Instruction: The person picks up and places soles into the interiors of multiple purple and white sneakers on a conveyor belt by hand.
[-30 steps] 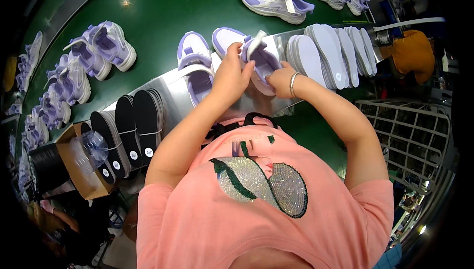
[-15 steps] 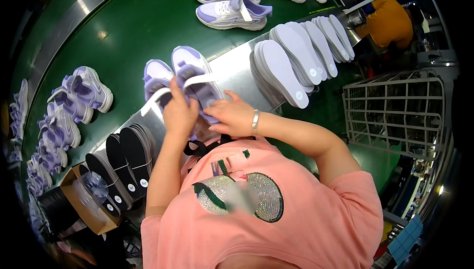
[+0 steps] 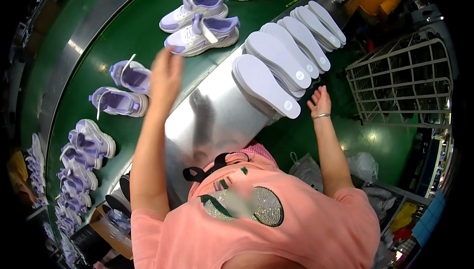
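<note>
Green surface (image 3: 131,27): crosswise shoe (image 3: 201,42), toe leftward; left fingers (image 3: 167,60), can't tell; right fingers (image 3: 323,94) apart.

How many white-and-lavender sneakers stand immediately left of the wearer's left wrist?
2: the upper sneaker, nearest the blurred left hand, and the lower sneaker, just below it in the picture. The left forearm could hide others.

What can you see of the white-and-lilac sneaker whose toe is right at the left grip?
The sneaker is low-cut, white with lilac toe and heel areas; its upper looks like fabric, over a pale sole. A white strip hangs at its tongue. It stands upright on the green surface, toe toward picture left, beside a matching sneaker. The blurred left grip overlaps its toe in view; I can't tell whether they touch.
</note>
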The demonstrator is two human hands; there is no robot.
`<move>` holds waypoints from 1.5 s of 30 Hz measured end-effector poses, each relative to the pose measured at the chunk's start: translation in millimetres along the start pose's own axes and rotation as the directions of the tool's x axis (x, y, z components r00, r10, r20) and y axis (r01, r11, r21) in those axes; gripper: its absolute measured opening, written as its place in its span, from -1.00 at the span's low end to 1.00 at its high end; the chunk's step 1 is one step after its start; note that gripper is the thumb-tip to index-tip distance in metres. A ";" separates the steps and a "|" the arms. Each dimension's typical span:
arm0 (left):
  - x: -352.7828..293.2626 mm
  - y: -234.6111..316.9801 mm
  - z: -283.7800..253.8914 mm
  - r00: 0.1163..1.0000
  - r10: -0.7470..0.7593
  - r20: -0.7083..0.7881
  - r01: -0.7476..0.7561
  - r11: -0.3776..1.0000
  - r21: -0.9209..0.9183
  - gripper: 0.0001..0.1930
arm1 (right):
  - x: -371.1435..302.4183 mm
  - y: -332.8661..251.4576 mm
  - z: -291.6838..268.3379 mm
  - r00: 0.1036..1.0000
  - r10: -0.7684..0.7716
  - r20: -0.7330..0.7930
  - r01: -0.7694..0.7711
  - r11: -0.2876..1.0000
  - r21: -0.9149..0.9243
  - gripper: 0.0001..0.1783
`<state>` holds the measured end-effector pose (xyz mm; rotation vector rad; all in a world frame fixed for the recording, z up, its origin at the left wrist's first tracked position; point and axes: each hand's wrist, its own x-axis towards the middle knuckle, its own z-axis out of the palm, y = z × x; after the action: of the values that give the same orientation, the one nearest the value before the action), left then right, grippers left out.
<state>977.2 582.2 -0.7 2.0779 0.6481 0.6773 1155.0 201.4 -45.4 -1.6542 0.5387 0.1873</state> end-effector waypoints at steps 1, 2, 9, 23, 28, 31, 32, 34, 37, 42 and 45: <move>7.8 8.6 25.8 0.970 -0.123 0.210 0.168 0.962 -0.214 -0.57 | 9.1 9.8 -2.5 0.993 0.116 0.014 -0.117 0.990 0.082 -0.14; 18.3 18.0 51.5 0.916 -0.144 0.375 0.280 0.899 -0.337 -0.52 | 10.9 14.4 -0.8 0.984 0.174 0.034 -0.178 0.966 0.188 -0.14; 73.2 49.7 164.5 0.678 -0.255 0.689 0.588 0.750 -0.302 -0.34 | 7.9 7.3 32.0 0.947 0.258 0.191 -0.314 0.872 0.376 0.00; 42.6 28.7 131.7 0.923 -0.096 0.373 0.229 0.915 -0.331 -0.59 | 4.5 -68.0 31.2 0.730 -0.641 0.237 0.671 0.739 -0.066 -0.62; -43.0 -13.8 88.6 0.947 -0.298 0.124 0.318 0.928 -0.197 -0.76 | -25.4 -117.4 146.6 0.158 -0.527 0.835 0.987 0.075 -0.139 -0.70; -97.8 -43.1 68.1 0.982 -0.173 0.079 0.161 0.977 0.142 -0.76 | -12.0 -101.6 240.8 -0.044 -0.433 0.900 0.982 -0.185 -0.041 -0.65; -115.6 -50.5 62.1 0.987 -0.152 0.052 0.139 0.971 0.193 -0.74 | -11.8 -96.5 271.0 -0.044 -0.352 0.935 0.956 -0.286 -0.062 -0.62; -138.1 -57.2 51.7 0.994 -0.113 0.013 0.105 0.960 0.258 -0.71 | -12.7 -91.4 320.2 -0.049 -0.158 0.986 0.861 -0.508 -0.038 -0.59; -153.8 -59.4 41.5 0.985 -0.167 0.042 0.159 0.976 0.152 -0.68 | -7.6 -76.8 368.8 0.120 0.017 0.993 0.814 -0.574 -0.088 -0.65; -142.3 -63.9 45.4 0.940 -0.339 0.039 0.338 0.941 0.024 -0.64 | -40.3 -80.7 384.6 0.153 0.217 0.964 0.790 -0.613 0.013 -0.69; -118.4 -57.4 39.5 0.823 -0.557 0.111 0.564 0.778 -0.275 -0.52 | -97.1 -78.6 363.8 0.119 0.206 0.971 0.849 -0.528 0.008 -0.64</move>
<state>906.4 512.7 -95.7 1.4940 1.0298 0.3690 1172.2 582.2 5.8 -2.6632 -2.2131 0.4190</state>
